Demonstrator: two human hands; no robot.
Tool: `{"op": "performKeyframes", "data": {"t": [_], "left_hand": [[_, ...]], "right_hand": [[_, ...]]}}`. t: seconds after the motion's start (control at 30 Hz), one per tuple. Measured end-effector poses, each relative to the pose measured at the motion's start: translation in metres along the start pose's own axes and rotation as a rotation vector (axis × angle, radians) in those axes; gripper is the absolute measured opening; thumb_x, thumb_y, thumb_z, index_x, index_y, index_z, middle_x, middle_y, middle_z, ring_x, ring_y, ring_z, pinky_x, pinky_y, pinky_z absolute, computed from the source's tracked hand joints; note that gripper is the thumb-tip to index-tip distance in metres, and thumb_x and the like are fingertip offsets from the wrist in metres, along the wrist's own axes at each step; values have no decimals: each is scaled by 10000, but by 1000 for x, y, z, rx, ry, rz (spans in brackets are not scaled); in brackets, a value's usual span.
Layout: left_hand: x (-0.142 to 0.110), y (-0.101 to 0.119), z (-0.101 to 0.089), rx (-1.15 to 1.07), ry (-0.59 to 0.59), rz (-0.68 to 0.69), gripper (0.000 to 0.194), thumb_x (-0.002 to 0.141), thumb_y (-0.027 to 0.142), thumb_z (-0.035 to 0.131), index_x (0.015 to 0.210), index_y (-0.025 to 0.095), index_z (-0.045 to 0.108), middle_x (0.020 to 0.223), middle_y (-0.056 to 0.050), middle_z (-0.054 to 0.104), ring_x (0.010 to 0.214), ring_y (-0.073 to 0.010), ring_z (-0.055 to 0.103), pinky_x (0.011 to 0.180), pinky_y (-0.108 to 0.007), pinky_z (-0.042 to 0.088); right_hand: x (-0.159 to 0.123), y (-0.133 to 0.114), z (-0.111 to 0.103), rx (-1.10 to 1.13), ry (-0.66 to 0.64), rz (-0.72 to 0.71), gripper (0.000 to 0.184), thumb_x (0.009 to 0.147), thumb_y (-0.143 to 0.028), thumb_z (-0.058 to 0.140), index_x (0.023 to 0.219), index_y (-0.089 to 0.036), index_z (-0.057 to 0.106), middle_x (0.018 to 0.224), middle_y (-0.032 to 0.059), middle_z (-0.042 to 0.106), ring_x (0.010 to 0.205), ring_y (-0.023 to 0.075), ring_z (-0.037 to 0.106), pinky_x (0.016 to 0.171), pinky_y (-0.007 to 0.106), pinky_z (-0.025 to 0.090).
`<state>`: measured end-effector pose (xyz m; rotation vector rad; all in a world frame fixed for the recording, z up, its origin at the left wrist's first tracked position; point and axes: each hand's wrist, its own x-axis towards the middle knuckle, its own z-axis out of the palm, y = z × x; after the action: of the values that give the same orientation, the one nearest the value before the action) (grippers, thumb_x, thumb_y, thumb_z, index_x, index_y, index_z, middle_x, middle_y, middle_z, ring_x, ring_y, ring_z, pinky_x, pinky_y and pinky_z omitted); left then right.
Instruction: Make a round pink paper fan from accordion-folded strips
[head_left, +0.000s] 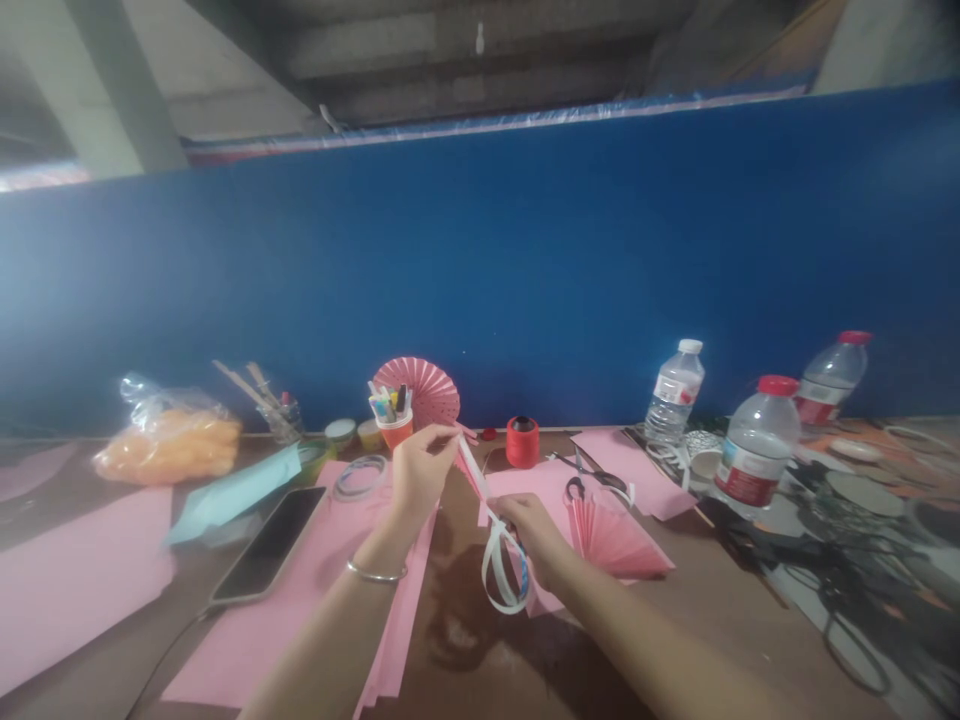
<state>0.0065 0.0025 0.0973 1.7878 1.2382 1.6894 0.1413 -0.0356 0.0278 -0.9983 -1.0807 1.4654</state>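
Before me, a narrow folded strip of pink paper (472,470) is held up slantwise between both hands, a white band of tape along it. My left hand (421,468), with a bracelet at the wrist, pinches its upper end. Near the lower end my right hand (531,530) is closed around it and on the tape roll (504,572), white rings with a bluish inner edge, which hangs under the fingers. To the right of that hand lies a pleated pink paper fan (619,540). Scissors (589,475) rest on pink paper just behind it.
Pink sheets (300,600) and a phone (270,545) lie left. Behind my hands stand a pen cup (395,428), a round pink fan (424,390) and a red thread spool (523,442). Water bottles (754,450) and dark cables (847,620) crowd the right; a blue partition (480,250) closes the back.
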Motion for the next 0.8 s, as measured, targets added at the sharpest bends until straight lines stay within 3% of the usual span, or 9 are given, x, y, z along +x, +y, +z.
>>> {"op": "performKeyframes", "data": {"t": [0.8], "left_hand": [[1, 7, 0, -139, -22, -20, 131, 684, 150, 557, 746, 151, 672, 653, -21, 672, 595, -144, 625, 578, -237, 508]], "right_hand": [[4, 6, -2, 9, -49, 57, 252, 671, -328, 549, 516, -129, 540, 397, -56, 386, 362, 53, 297, 395, 210, 176]]}}
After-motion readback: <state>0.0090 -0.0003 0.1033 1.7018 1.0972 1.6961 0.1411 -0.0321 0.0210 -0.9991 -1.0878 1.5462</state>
